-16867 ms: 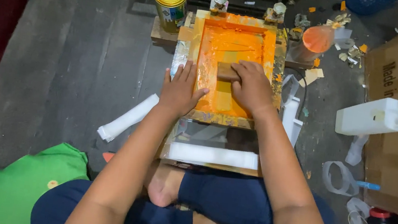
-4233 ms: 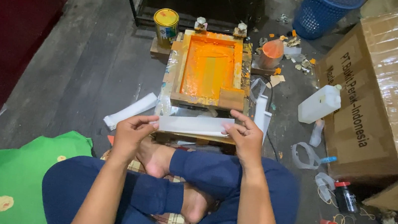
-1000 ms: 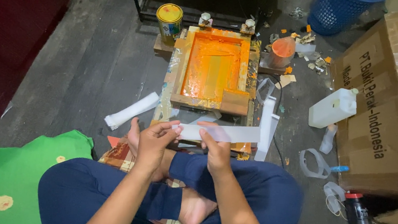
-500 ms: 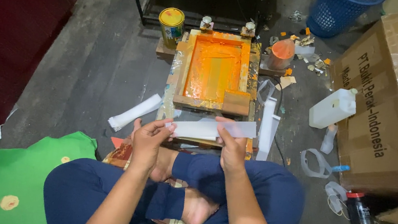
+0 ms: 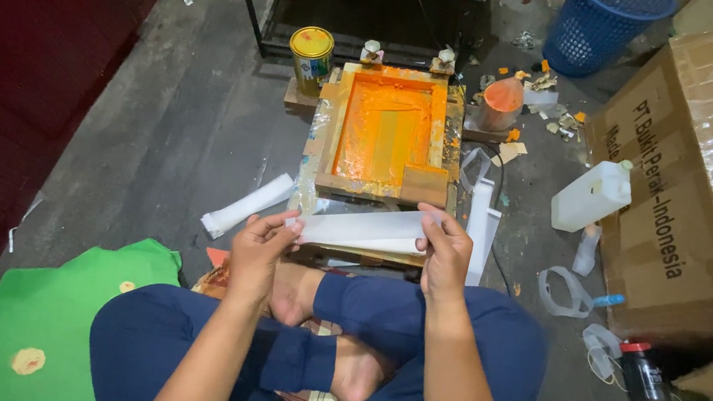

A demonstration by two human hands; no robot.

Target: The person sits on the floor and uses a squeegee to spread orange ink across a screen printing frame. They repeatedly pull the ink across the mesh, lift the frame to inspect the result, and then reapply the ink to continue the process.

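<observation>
Since half a second ago both hands, left hand (image 5: 260, 248) and right hand (image 5: 445, 252), have kept pinching the white strip (image 5: 362, 227); the printing frame (image 5: 387, 132) holds orange ink.

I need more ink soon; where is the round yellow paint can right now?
In the head view, the round yellow paint can stands on the floor at upper centre, just left of the orange-inked wooden screen frame, in front of the black metal rack.
</observation>
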